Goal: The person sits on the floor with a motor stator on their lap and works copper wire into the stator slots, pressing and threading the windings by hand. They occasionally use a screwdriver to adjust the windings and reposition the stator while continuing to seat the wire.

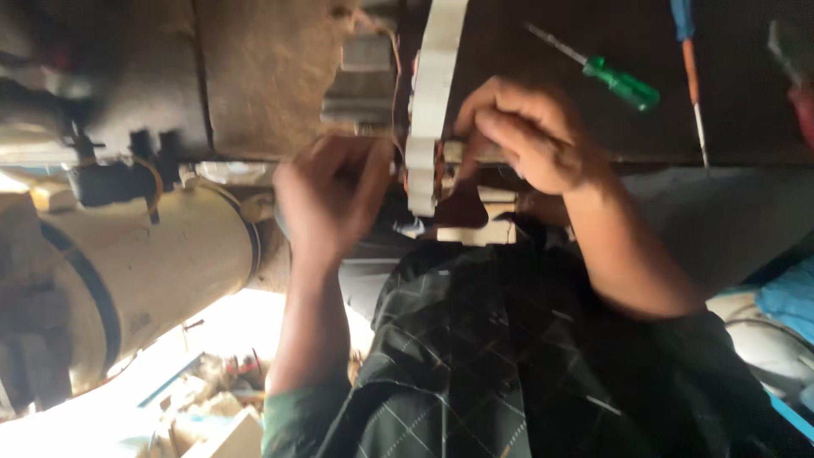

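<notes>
A white round part [432, 93] with copper windings stands edge-on in the upper middle, above a dark bench top [543, 34]. My right hand [530, 136] is closed on its right side, fingers pinched near the lower rim. My left hand [331, 199] is blurred and curls against the left side of the same part. Both forearms come up from the bottom of the view, over a dark checked shirt [509, 356]. What lies between the fingers and the part is hidden.
A green-handled screwdriver [623, 83] and a second, thin one with a blue handle [691, 76] lie on the bench at the upper right. A cream cylindrical housing [153, 263] fills the left, under a grimy metal block [263, 76]. Blue cloth [793, 297] sits at the right edge.
</notes>
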